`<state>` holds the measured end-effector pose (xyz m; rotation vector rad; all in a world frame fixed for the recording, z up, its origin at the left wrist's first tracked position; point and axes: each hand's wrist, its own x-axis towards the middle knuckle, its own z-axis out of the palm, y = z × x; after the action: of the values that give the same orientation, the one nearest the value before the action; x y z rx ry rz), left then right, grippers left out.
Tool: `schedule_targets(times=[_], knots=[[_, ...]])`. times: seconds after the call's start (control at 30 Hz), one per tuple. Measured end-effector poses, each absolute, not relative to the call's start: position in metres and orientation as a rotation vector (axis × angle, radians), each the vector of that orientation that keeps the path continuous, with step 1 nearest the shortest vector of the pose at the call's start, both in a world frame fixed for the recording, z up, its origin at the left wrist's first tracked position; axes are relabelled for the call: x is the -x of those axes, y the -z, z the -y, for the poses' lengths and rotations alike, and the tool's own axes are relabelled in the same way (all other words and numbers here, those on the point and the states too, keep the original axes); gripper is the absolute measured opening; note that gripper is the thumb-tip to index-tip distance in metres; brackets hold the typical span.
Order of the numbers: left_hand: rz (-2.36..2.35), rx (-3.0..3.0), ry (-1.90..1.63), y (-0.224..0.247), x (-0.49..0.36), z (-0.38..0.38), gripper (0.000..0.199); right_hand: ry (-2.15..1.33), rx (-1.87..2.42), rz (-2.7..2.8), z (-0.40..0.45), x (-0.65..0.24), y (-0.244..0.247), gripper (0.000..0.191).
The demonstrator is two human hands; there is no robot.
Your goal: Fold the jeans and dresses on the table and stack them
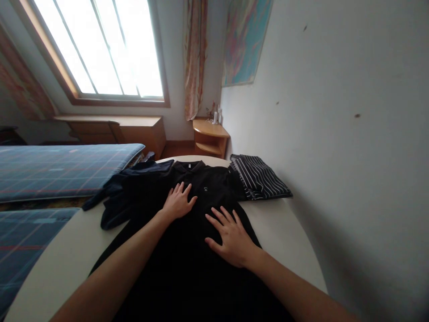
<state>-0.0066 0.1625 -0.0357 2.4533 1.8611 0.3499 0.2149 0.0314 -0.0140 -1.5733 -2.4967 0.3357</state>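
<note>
A black collared shirt (pixel 214 179) is spread over the round white table (pixel 301 250), its collar toward the far edge and a small light logo on the chest. My left hand (pixel 178 201) lies flat on the upper chest, fingers apart. Lower and to the right, my right hand (pixel 231 237) rests on the shirt with its fingers spread. Neither hand grasps anything. Dark navy clothing (pixel 134 179) lies to the left, partly meeting the shirt's sleeve. Black-and-white striped fabric (pixel 261 176), folded, lies by the right sleeve.
A blue plaid mattress or pad (pixel 67 172) lies left of the table. Behind stand a wooden desk (pixel 140 129) and a small corner shelf (pixel 211 129) with small items on it. A white wall (pixel 351 156) runs close along the table's right side.
</note>
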Motion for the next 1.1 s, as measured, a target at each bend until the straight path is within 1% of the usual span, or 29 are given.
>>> schedule_targets(times=[0.17,0.27,0.4,0.5,0.57,0.67,0.73,0.83,0.9,1.0,1.03,1.1], knots=[[-1.892,-2.43,-0.39,0.037,0.005,-0.171,0.06,-0.306,1.622,2.483,-0.042,-0.219,0.014,0.071],[-1.912,-2.422,-0.422,0.038,0.006,-0.171,0.056,-0.301,1.648,2.473,-0.043,-0.218,0.012,0.069],[-1.89,-2.426,-0.391,0.039,0.009,-0.172,0.057,-0.278,1.647,2.444,-0.03,-0.212,0.001,0.065],[-1.866,-2.426,-0.332,0.039,0.01,-0.177,0.058,-0.319,1.418,2.54,-0.009,-0.205,-0.01,0.069],[-1.866,-2.413,-0.287,0.038,0.01,-0.181,0.059,-0.457,1.194,2.667,0.007,-0.199,-0.014,0.072],[-1.892,-2.383,-0.236,0.037,0.006,-0.184,0.061,-0.66,0.954,2.781,0.026,-0.194,-0.008,0.081],[-1.913,-2.374,-0.228,0.037,0.003,-0.181,0.063,-0.708,0.883,2.802,0.034,-0.192,0.004,0.083],[-1.92,-2.392,-0.242,0.039,0.0,-0.172,0.064,-0.679,0.809,2.843,0.04,-0.192,0.021,0.069],[-1.892,-2.429,-0.275,0.04,0.002,-0.167,0.06,-0.64,0.78,2.855,0.041,-0.191,0.024,0.064],[-1.828,-2.473,-0.327,0.041,0.006,-0.163,0.052,-0.615,0.854,2.758,0.035,-0.185,0.012,0.066],[-1.827,-2.471,-0.333,0.041,0.008,-0.163,0.05,-0.597,0.914,2.703,0.03,-0.183,0.005,0.064],[-1.865,-2.454,-0.338,0.04,0.009,-0.165,0.049,-0.489,1.061,2.609,0.011,-0.18,-0.008,0.049]])
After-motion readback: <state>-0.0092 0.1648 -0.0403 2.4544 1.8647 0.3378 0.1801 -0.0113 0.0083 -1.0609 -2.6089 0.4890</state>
